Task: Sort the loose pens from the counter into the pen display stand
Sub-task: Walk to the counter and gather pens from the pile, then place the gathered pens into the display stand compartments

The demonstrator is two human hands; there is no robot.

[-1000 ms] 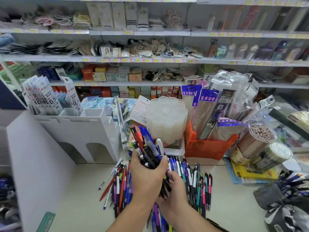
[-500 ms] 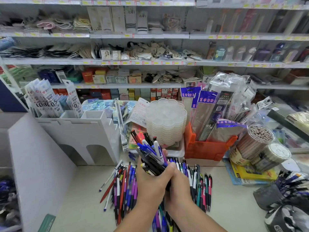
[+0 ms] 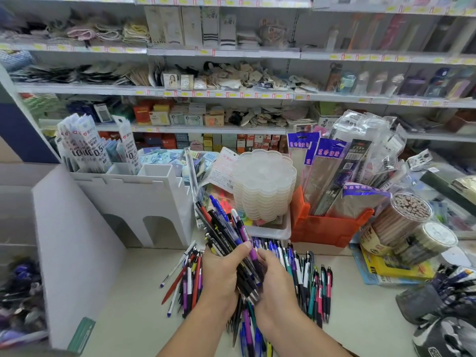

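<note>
White card, crenellated like a castle wall: the pen display stand (image 3: 134,202) sits left of centre, and the packets (image 3: 90,148) standing in it read "0.5". At centre frame the left hand (image 3: 221,274) curls around a bundle of pens (image 3: 229,235), black, blue and purple barrels fanned up and leftward, white print on them too small to read. The right hand (image 3: 275,287) wraps the bundle's lower end. Loose pens (image 3: 309,279) lie spread on the counter (image 3: 134,292) under both hands.
</note>
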